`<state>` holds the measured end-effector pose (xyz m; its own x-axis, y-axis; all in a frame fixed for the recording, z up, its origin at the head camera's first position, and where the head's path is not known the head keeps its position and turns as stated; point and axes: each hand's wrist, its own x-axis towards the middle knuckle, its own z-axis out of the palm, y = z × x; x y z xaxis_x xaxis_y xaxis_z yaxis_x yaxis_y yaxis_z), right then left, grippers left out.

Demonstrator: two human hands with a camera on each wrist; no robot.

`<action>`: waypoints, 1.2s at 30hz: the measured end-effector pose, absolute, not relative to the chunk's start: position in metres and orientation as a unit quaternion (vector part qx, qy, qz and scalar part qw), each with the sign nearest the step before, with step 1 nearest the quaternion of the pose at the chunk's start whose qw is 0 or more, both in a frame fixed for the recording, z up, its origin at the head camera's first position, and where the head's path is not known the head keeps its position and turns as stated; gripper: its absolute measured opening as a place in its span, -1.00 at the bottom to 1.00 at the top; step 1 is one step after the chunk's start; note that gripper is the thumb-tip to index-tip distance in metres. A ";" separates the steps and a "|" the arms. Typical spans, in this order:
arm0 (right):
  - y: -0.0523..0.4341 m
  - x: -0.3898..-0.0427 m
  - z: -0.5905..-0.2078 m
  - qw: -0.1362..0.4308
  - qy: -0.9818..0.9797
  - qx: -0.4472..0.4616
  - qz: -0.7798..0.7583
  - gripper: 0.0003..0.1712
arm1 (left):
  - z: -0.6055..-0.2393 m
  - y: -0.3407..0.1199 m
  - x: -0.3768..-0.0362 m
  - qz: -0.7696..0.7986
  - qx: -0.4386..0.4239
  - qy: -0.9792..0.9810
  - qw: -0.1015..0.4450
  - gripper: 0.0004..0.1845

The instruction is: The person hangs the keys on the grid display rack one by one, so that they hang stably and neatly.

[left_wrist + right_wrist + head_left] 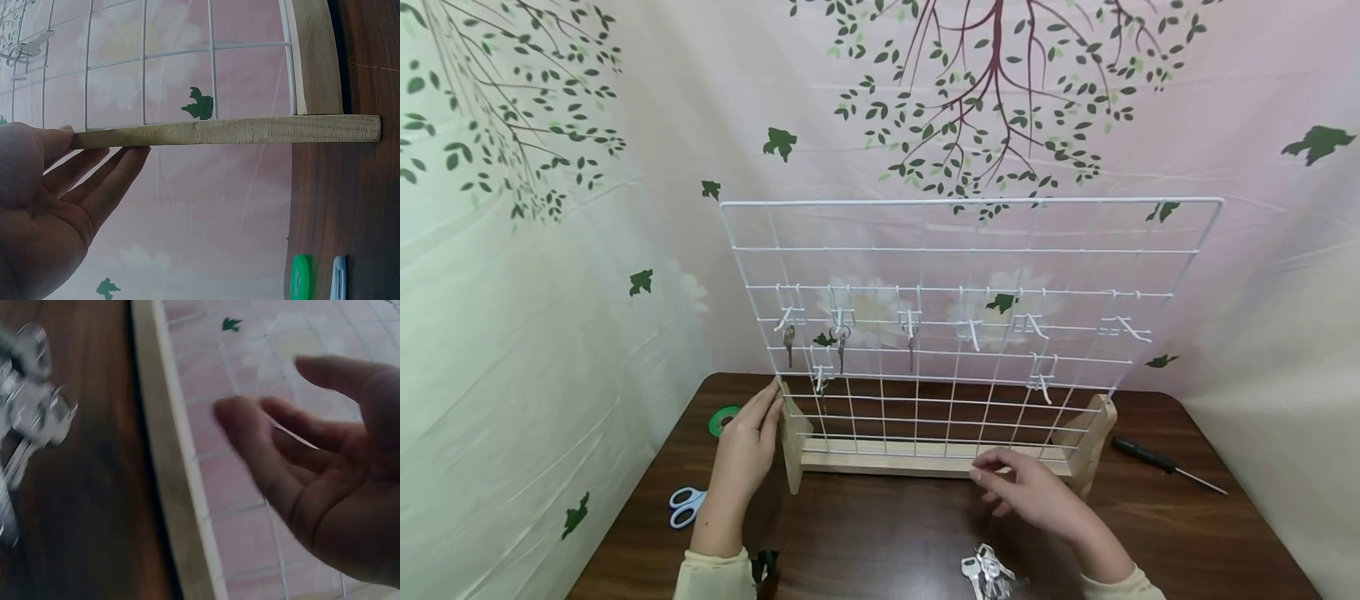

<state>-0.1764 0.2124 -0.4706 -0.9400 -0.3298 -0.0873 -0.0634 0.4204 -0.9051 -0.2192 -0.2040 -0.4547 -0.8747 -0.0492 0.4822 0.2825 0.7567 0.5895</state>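
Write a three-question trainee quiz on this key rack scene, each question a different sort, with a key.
1. True or false: the left hand rests with straight fingers against the wooden foot of the wire grid rack.
2. Multiple choice: where does the loose bunch of keys lie? A) hung on a hook B) on the table near the right hand C) under the scissors
3. Fill in: the black-handled tool on the table, right of the rack, is a ____.

Key: 1 true; 2 B; 3 screwdriver. In the right wrist view the right hand's fingers are loosely curved and hold nothing.
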 end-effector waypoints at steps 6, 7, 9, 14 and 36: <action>0.224 -0.169 -0.485 0.170 0.846 -0.157 -0.480 -0.60 | -0.454 -0.204 -0.219 -0.341 -0.063 -0.907 0.239 -0.52; 0.225 -0.168 -0.486 0.172 0.848 -0.159 -0.476 -0.61 | -0.454 -0.204 -0.219 -0.341 -0.063 -0.907 0.239 -0.52; 0.226 -0.167 -0.488 0.177 0.851 -0.164 -0.466 -0.64 | -0.454 -0.204 -0.219 -0.342 -0.062 -0.907 0.236 -0.51; 0.229 -0.165 -0.491 0.191 0.864 -0.173 -0.433 -0.77 | -0.454 -0.205 -0.218 -0.345 -0.057 -0.909 0.229 -0.51; 0.229 -0.158 -0.505 0.237 0.843 -0.203 -0.439 -0.71 | -0.452 -0.204 -0.217 -0.341 -0.056 -0.912 0.220 -0.50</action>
